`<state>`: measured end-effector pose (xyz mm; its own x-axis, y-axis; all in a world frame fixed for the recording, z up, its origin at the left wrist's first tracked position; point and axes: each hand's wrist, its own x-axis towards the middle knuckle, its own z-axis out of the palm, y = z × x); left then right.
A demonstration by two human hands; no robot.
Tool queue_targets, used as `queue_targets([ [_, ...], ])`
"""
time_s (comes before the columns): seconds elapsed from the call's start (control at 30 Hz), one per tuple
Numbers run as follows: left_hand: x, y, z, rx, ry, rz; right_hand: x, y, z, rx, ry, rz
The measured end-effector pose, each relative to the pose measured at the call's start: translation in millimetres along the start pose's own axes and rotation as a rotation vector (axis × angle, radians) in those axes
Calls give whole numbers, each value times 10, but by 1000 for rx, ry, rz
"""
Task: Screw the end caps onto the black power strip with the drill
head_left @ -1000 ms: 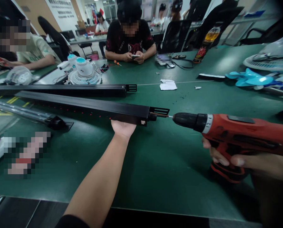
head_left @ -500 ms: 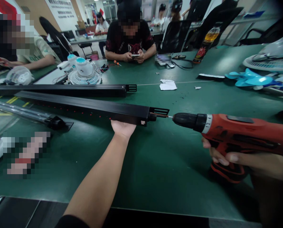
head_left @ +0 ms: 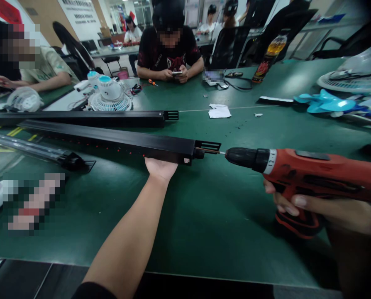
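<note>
My left hand (head_left: 161, 167) grips a long black rectangular housing (head_left: 120, 139) from below, close to its right end; the fingers are hidden behind it. A slotted black bracket (head_left: 209, 146) and a short round stub project from that end, with a thin brownish rod beside them. Wrapped round the handle of a red and black cordless drill (head_left: 325, 170) is my right hand (head_left: 297, 205). The drill lies level and points left. Its black chuck (head_left: 240, 157) holds a thin shaft that lines up with the rod at the housing's end.
Behind lies a second black housing (head_left: 126, 118), with a cord running right from it. A clear-wrapped bar (head_left: 26, 147) is at left. Fan parts (head_left: 109, 93), white paper (head_left: 219, 111), blue fan blades (head_left: 327, 101) and a bottle (head_left: 268, 60) stand around. A person (head_left: 169, 45) sits opposite with a phone.
My hands, the housing and the drill hold nearly the same positions; the view shifts very slightly. The person at the left moves their head a little.
</note>
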<state>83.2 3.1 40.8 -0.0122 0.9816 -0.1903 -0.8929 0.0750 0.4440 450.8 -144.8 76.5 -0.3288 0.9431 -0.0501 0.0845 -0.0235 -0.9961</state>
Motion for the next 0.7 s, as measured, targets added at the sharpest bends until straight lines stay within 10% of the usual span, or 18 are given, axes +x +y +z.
queue_targets([
  [0.7,1,8,4,0,25,-6,-6,-26,40,12,22,60],
])
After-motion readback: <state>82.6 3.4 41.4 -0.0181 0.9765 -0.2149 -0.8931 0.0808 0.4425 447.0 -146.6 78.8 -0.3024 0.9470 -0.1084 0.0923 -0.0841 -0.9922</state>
